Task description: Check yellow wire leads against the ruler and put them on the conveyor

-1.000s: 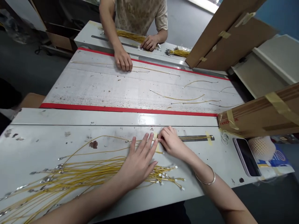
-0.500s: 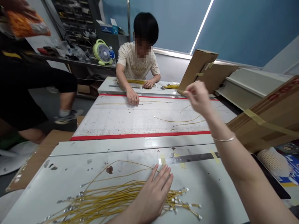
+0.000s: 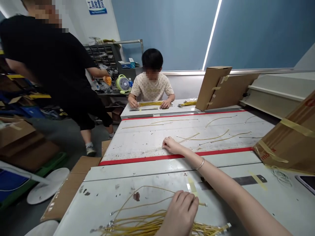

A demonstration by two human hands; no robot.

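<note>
My left hand (image 3: 180,211) lies over a bundle of yellow cables (image 3: 137,225) on the near table, its fingers curled together on a loose yellow cable (image 3: 145,205). A white connector end pokes out to the right of the fingers. My right hand (image 3: 170,145), wearing a thin bangle (image 3: 201,163) at the wrist, reaches across to the white strip between the red edges. Its fingertips are pinched on a thin yellow cable that trails left, faint and blurred. Several single yellow cables (image 3: 216,138) lie spread along the strip to the right.
A steel ruler (image 3: 246,180) is taped to the near table. Cardboard pieces (image 3: 290,141) stand at the right, near a phone (image 3: 306,179). Across the strip a seated person (image 3: 152,87) handles yellow cables. Another person (image 3: 56,55) in black stands at the left.
My right hand has come down and left from the air onto the strip. My left fingers have curled from flat. The seated person's arm has drawn back, and my view has tilted up.
</note>
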